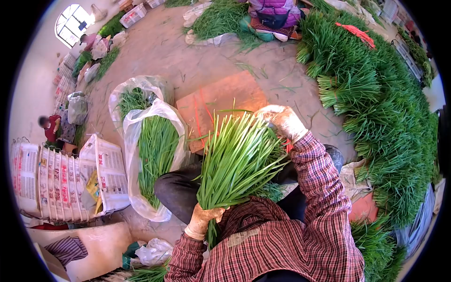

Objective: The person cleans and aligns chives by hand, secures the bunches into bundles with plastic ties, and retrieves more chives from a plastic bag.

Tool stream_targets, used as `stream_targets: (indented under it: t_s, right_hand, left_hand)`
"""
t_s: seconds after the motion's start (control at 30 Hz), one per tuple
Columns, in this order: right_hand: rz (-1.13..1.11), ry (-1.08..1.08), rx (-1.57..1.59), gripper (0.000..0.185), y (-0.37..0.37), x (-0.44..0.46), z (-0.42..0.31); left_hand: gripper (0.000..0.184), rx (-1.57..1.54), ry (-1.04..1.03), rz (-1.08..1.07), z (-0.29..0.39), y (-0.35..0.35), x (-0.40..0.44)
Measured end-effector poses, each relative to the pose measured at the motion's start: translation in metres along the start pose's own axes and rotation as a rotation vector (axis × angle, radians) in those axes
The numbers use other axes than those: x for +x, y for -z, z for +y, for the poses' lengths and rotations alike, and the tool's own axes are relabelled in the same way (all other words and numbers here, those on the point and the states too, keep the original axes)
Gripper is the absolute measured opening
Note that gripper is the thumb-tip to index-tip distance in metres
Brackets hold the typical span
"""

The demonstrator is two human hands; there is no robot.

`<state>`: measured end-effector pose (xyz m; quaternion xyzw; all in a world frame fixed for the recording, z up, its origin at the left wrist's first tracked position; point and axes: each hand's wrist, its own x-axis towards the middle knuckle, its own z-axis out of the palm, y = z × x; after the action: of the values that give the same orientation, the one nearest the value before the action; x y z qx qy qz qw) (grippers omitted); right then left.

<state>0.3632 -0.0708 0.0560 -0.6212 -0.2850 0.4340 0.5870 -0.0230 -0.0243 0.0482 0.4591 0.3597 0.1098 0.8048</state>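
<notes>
My left hand (204, 221), in a soiled pale glove, is wrapped round the lower end of a thick bundle of garlic chives (239, 160). The bundle fans out upward above my lap, with paler stalk ends at its top. At the upper right of the bundle, my gloved right hand (282, 121) has its fingers bent and closed on a few chives; its fingertips are partly hidden. One long blade lies crosswise near those fingers. Just beyond the bundle is a worn brown board (225, 101) with red ties (198, 120) on it.
Left of my knee stand two clear plastic bags (176, 129) of chives. Stacked white crates (56, 181) are at the far left. Tied chive bundles (376, 94) form a long heap on the right, with red ties (356, 34) on top. Another person (275, 14) sits at the back.
</notes>
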Motion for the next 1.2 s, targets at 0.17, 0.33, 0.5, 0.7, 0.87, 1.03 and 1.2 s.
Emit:
stream_targets:
  t_s: [0.17, 0.33, 0.5, 0.7, 0.87, 1.03, 1.2]
  right_hand:
    - [0.133, 0.138, 0.261, 0.027, 0.045, -0.006, -0.007]
    - [-0.055, 0.168, 0.043, 0.026, 0.059, -0.052, -0.039]
    - [-0.067, 0.432, -0.574, 0.031, 0.001, -0.062, -0.023]
    - [-0.158, 0.47, -1.104, 0.077, -0.031, -0.038, -0.003]
    - [-0.342, 0.523, -1.155, 0.096, -0.044, -0.04, -0.014]
    - [-0.65, 0.043, -1.189, 0.092, -0.053, -0.024, -0.031]
    - [-0.537, 0.338, -0.912, 0.078, -0.047, -0.021, 0.006]
  left_hand:
    - [0.039, -0.063, 0.007, -0.054, -0.011, 0.013, 0.001]
    - [0.041, -0.114, 0.034, -0.02, -0.012, 0.014, 0.0]
    - [0.042, -0.069, 0.045, -0.07, -0.025, 0.024, 0.005]
    - [0.046, -0.061, 0.019, -0.189, -0.021, 0.023, 0.0]
    - [0.049, -0.04, 0.044, -0.177, -0.012, 0.015, -0.009]
    - [0.051, -0.021, 0.091, -0.178, -0.003, 0.009, -0.013]
    - [0.058, 0.023, 0.134, -0.166, -0.005, 0.022, -0.016]
